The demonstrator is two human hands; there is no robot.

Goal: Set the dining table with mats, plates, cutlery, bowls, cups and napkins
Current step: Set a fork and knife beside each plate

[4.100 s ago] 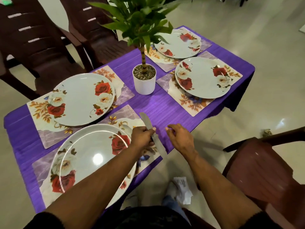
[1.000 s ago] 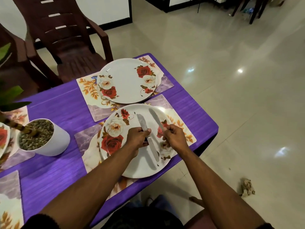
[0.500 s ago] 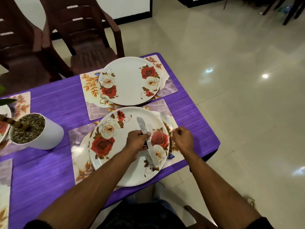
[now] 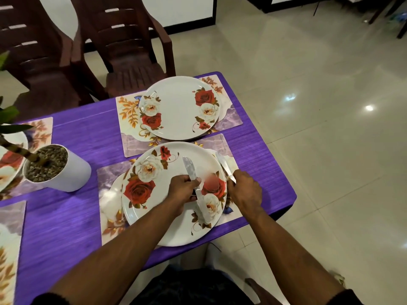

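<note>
A white plate with red and cream roses [image 4: 158, 216] lies on a floral mat [image 4: 110, 179] at the near right of the purple table [image 4: 66, 221]. My left hand [image 4: 182, 190] grips two table knives [image 4: 189, 168] over this plate, one blade pointing away, one toward me. My right hand [image 4: 245, 191] holds a third knife [image 4: 222, 162] by its handle, its blade lying on the mat just right of the plate's rim. A second rose plate [image 4: 178, 111] sits on its own mat [image 4: 125, 115] beyond.
A white pot with pebbles and a plant stem [image 4: 59, 170] stands to the left. More mats and a plate edge [image 4: 8, 159] lie at far left. Brown plastic chairs [image 4: 130, 51] stand behind the table. Shiny tiled floor [image 4: 319, 128] spreads to the right.
I moved from the left places to the right end of the table. My right hand took one knife from the left hand's bundle and brought it down beside the near plate.
</note>
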